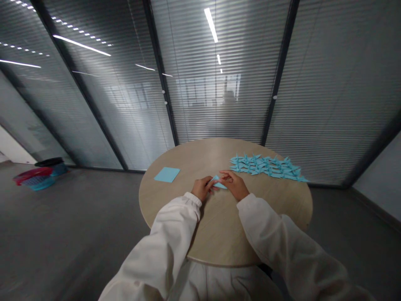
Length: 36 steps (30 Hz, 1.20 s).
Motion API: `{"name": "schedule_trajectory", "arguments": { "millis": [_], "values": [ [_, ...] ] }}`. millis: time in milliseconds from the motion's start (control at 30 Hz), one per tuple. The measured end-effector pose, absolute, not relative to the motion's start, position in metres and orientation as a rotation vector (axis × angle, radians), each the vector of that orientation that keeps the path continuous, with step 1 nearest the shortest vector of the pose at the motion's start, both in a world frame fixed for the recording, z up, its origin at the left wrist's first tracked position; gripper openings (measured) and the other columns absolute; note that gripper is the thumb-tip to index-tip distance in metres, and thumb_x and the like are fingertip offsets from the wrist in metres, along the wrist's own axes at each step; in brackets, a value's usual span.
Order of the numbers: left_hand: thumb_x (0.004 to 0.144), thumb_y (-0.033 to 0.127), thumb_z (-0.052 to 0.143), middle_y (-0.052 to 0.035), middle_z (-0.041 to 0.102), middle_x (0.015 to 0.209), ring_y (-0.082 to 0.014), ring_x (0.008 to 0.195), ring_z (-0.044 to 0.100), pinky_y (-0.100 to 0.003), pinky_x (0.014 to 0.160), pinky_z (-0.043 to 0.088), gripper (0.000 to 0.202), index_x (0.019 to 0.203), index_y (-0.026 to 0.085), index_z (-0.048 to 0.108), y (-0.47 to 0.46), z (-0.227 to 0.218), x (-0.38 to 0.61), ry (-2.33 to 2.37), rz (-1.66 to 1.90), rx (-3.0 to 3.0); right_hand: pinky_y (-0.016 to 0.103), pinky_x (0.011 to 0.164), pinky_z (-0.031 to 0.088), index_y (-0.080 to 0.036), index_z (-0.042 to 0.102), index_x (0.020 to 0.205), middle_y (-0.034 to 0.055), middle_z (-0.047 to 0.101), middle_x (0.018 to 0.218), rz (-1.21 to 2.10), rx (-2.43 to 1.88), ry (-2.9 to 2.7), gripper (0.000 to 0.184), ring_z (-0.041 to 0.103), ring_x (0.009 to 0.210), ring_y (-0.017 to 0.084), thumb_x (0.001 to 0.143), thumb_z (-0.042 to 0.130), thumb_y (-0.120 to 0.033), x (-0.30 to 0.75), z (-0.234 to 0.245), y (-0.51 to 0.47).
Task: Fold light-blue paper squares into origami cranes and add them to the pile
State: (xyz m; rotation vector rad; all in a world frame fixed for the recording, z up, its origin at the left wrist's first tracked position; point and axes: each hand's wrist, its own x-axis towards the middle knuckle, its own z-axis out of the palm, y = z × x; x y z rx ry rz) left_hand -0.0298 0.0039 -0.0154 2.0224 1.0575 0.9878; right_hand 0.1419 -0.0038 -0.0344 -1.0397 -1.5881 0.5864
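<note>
A small folded piece of light blue paper (pixel 220 185) is between my two hands, over the middle of the round table (pixel 219 234). My left hand (pixel 202 188) grips its left side with thumb and fingers. From the right, my right hand (pixel 234 184) pinches the paper's upper right part, the fingers bent over it. Parts of the paper are hidden behind the fingers. Off to the left lies a flat blue paper sheet (pixel 167 174). Several folded blue paper cranes (pixel 266 165) stand in close rows at the table's back right.
Behind the table runs a glass partition with blinds (pixel 216 113) and dark frames. A red basket (pixel 34 175) and a dark-rimmed bin (pixel 52 165) are on the grey floor at far left. A white wall (pixel 382 175) rises at the right.
</note>
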Motion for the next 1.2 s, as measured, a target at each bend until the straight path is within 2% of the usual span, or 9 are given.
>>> {"name": "schedule_trajectory", "arguments": {
  "millis": [133, 233, 300, 400, 667, 800, 1000, 1200],
  "values": [
    [0.079, 0.051, 0.052, -0.0028, 0.070, 0.069, -0.0123, 0.047, 0.060, -0.023, 0.051, 0.047, 0.038, 0.090, 0.016, 0.062, 0.005, -0.015, -0.029, 1.069, 1.089, 1.925, 0.027, 0.067, 0.050, -0.019, 0.064, 0.088, 0.0025, 0.067, 0.080, 0.619, -1.049, -1.624, 0.021, 0.062, 0.075, 0.015, 0.075, 0.060, -0.034, 0.142, -0.039, -0.001],
    [0.075, 0.045, 0.060, -0.0010, 0.070, 0.073, -0.0128, 0.050, 0.062, -0.023, 0.056, 0.048, 0.042, 0.107, 0.018, 0.057, 0.008, -0.018, -0.029, 1.084, 1.121, 1.898, 0.027, 0.066, 0.049, -0.020, 0.062, 0.084, 0.0013, 0.066, 0.078, 0.600, -1.050, -1.610, 0.017, 0.061, 0.072, 0.015, 0.074, 0.059, -0.033, 0.142, -0.040, 0.000],
    [0.070, 0.040, 0.067, 0.0000, 0.070, 0.074, -0.0135, 0.054, 0.064, -0.024, 0.061, 0.049, 0.046, 0.109, 0.019, 0.056, 0.011, -0.021, -0.029, 1.094, 1.124, 1.930, 0.027, 0.065, 0.048, -0.020, 0.061, 0.082, 0.0008, 0.066, 0.076, 0.588, -1.064, -1.587, 0.016, 0.060, 0.070, 0.015, 0.073, 0.059, -0.033, 0.143, -0.040, 0.001],
    [0.066, 0.035, 0.070, -0.0002, 0.069, 0.073, -0.0148, 0.060, 0.065, -0.026, 0.065, 0.050, 0.042, 0.103, 0.019, 0.059, 0.014, -0.025, -0.030, 1.095, 1.163, 1.932, 0.026, 0.065, 0.048, -0.020, 0.061, 0.080, 0.0006, 0.065, 0.076, 0.583, -1.081, -1.561, 0.015, 0.059, 0.070, 0.015, 0.072, 0.059, -0.033, 0.143, -0.040, 0.001],
    [0.068, 0.041, 0.066, -0.0036, 0.070, 0.073, -0.0180, 0.066, 0.066, -0.030, 0.064, 0.053, 0.030, 0.082, 0.015, 0.063, 0.012, -0.025, -0.028, 0.934, 1.108, 1.757, 0.025, 0.060, 0.045, -0.019, 0.060, 0.080, -0.0012, 0.062, 0.071, 0.608, -1.128, -1.541, 0.017, 0.056, 0.063, 0.013, 0.068, 0.064, -0.031, 0.147, -0.045, 0.006],
    [0.071, 0.043, 0.062, -0.0046, 0.071, 0.072, -0.0177, 0.066, 0.066, -0.028, 0.064, 0.052, 0.031, 0.083, 0.014, 0.064, 0.012, -0.025, -0.028, 0.939, 1.066, 1.783, 0.025, 0.059, 0.045, -0.019, 0.061, 0.083, -0.0016, 0.061, 0.071, 0.627, -1.152, -1.550, 0.019, 0.055, 0.061, 0.013, 0.068, 0.065, -0.030, 0.148, -0.047, 0.008],
    [0.080, 0.046, 0.052, -0.0047, 0.071, 0.073, -0.0143, 0.063, 0.064, -0.023, 0.062, 0.048, 0.036, 0.086, 0.014, 0.065, 0.010, -0.023, -0.031, 1.032, 0.933, 2.085, 0.027, 0.072, 0.047, -0.019, 0.064, 0.088, 0.0045, 0.064, 0.090, 0.571, -1.042, -1.645, 0.022, 0.059, 0.085, 0.017, 0.072, 0.063, -0.034, 0.143, -0.040, 0.002],
    [0.083, 0.045, 0.048, -0.0031, 0.071, 0.072, -0.0125, 0.061, 0.062, -0.021, 0.063, 0.047, 0.035, 0.085, 0.015, 0.066, 0.007, -0.022, -0.030, 1.025, 0.845, 2.182, 0.029, 0.071, 0.047, -0.018, 0.065, 0.077, 0.0029, 0.064, 0.075, 0.572, -1.072, -1.594, 0.019, 0.060, 0.072, 0.016, 0.072, 0.062, -0.036, 0.144, -0.038, 0.000]
  ]
}}
